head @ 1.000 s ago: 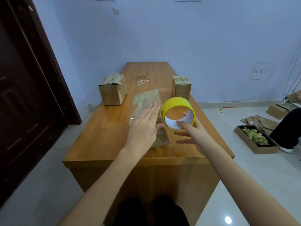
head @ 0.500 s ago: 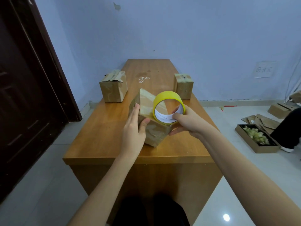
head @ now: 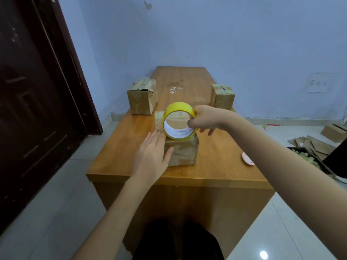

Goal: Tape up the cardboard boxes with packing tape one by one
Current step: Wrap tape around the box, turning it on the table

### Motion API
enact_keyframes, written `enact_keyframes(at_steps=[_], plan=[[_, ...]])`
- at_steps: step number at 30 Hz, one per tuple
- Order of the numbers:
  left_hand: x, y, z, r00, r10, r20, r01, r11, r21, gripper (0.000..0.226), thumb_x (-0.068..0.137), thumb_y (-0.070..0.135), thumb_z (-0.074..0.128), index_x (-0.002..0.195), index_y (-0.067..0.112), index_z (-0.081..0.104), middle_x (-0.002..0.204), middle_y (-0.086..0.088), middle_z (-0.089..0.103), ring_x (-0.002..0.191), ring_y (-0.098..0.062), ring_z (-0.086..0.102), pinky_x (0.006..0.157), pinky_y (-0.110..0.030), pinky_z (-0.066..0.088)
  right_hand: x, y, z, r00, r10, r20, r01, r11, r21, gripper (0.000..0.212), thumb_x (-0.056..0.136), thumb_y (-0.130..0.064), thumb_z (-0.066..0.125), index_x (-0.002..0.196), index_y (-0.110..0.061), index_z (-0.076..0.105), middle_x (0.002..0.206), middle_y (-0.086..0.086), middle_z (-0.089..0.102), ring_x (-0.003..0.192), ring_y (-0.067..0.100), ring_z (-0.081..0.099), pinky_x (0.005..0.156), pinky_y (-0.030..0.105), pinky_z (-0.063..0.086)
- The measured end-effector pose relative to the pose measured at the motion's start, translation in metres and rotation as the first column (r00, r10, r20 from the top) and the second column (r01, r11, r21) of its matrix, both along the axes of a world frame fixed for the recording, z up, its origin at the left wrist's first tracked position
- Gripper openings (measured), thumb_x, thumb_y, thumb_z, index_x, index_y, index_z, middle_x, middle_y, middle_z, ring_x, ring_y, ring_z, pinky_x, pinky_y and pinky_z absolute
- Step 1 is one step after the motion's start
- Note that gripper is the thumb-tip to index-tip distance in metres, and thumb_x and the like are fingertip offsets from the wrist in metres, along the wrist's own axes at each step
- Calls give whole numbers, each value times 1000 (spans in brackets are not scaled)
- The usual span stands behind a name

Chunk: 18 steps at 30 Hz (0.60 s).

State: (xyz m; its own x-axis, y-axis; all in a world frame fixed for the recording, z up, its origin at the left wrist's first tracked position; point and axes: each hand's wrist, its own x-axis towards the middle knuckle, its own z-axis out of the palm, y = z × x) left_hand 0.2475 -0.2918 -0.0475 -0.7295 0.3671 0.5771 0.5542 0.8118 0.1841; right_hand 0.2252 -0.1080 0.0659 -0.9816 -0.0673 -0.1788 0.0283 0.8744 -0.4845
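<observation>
Midway, the right hand [head: 205,119] pinched the yellow tape roll [head: 178,121] over the near box [head: 183,152]; the left hand [head: 152,156], fingers straight, steadied it. Two boxes [head: 142,97] behind looked already taped.

I count three cardboard boxes on the table: center [head: 181,149], upper left [head: 142,97], upper right [head: 223,96]. One tape roll [head: 178,120].

near box [head: 183,152] centre | boxes behind: left [head: 142,96], right [head: 223,96]
</observation>
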Motion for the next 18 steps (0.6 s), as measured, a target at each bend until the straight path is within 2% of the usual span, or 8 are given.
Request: enact_keyframes(at_steps=[2,5,6,9,12,15,18], plan=[[2,-1,-4,999,16,-42,-16,1000,4,39,86,19,67,115,-6,61,121,-20,61,120,-30,54,106,-39,36,-4,-6,11,1000,13,-29,-11,997,82,23,85,-24,57,92,-2,59,82,8,60,78,23,63,64,36,57],[0,4,-5,994,66,-87,-64,998,28,38,77,16,76,107,-5,65,109,-20,66,108,-34,62,96,-39,39,-9,-19,29,993,41,-110,-26,990,137,21,81,-25,63,76,-6,57,70,3,61,71,21,67,61,34,58],[-1,6,-4,996,68,-65,-66,997,25,38,78,17,75,107,-4,64,108,-20,67,108,-35,62,95,-40,42,-11,-24,33,989,62,-133,-41,987,155,18,81,-22,62,77,-6,55,70,4,60,68,19,68,55,31,57],[-1,5,-4,997,61,-39,-60,998,19,35,80,19,74,106,-3,64,103,-18,68,105,-34,63,89,-42,50,-13,-34,34,985,97,-144,-71,982,176,12,86,-7,50,97,-2,48,85,10,55,65,20,66,45,30,54],[-2,4,-3,992,80,-97,-83,996,-23,37,74,20,79,100,-3,68,103,-18,69,101,-32,65,87,-42,51,-9,-27,20,993,76,-89,-70,996,61,18,90,-1,40,108,-4,42,95,15,50,70,26,66,53,38,59],[-4,4,-3,990,54,-132,-58,998,-22,40,75,20,78,107,-2,67,111,-16,67,106,-28,64,93,-37,45,-1,-8,7,997,75,-22,-76,995,-64,18,95,-1,35,109,-11,30,96,16,46,76,29,69,59,44,60],[-4,1,-1,996,22,-87,-22,1000,-1,46,85,23,69,125,5,58,128,-8,59,122,-20,53,99,-28,33,4,22,8,999,21,-39,-23,998,-52,26,95,-1,35,118,-11,29,96,14,44,75,29,67,55,38,60]])
